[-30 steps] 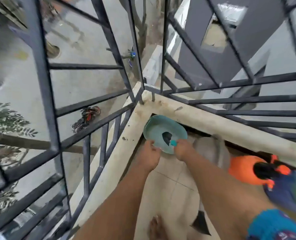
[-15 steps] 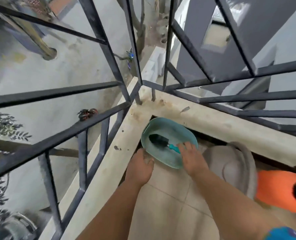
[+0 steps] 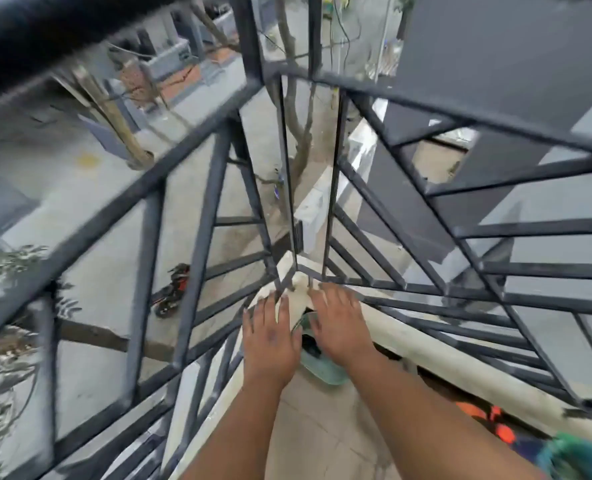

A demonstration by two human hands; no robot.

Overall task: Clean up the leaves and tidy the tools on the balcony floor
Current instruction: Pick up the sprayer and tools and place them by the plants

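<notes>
Left hand: my left hand lies flat and spread, fingers straight, over the pale ledge at the balcony corner; it holds nothing.
Right hand: my right hand is likewise flat and spread, fingertips toward the corner post of the railing; nothing in its grip.
Basin: the teal basin sits on the balcony floor in the far corner, just below and between my two hands, mostly hidden by them.
Tool: a dark shape shows inside the basin; I judge it to be a small hand tool, but too little of it shows to be sure.
Other items: orange things and something blue-green lie along the near right edge, blurred; I cannot name them.
Leaves: none visible on the strip of floor tile that shows.
Done, by my reading: the basin with its tool looks put away in the corner; the visible floor looks swept.
Left to do, by my reading: the orange and blue-green items at right look not yet tidied; most of the floor is out of view, so I cannot judge the whole.
Writing and brands: none readable anywhere; the view is motion-blurred.
Beyond the railing: a street far below with a red motorbike parked on it.
</notes>
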